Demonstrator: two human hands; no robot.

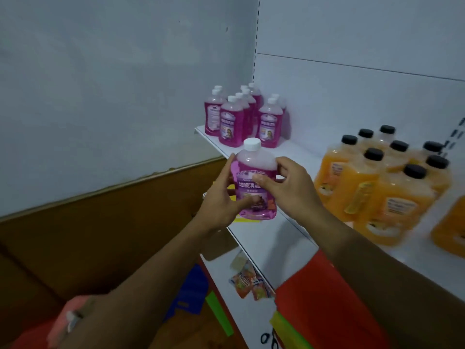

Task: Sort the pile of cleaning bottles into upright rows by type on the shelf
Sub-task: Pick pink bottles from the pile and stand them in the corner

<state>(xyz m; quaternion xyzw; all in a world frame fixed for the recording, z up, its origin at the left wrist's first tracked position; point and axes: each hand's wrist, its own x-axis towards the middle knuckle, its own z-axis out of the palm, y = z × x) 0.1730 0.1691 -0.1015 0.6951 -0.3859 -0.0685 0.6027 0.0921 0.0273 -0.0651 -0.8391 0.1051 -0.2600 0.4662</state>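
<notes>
Shelf (pixel 271 238): white, pink row (pixel 239 117) at 12 o'clock.
Bottle (pixel 254 182): upright, gripped by left hand (pixel 221 197) and right hand (pixel 289 187), fingers curled round it.

Bare shelf (pixel 299 157) strip between pink bottles (pixel 241 117) and orange bottles (pixel 382 182).

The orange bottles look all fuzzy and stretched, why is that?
Head view: the orange bottles sit near the right edge, where the wide lens stretches and smears them; the pink bottle held mid-frame in both hands is sharper, its label readable; the light is dim and bluish, with no strong glare.
</notes>
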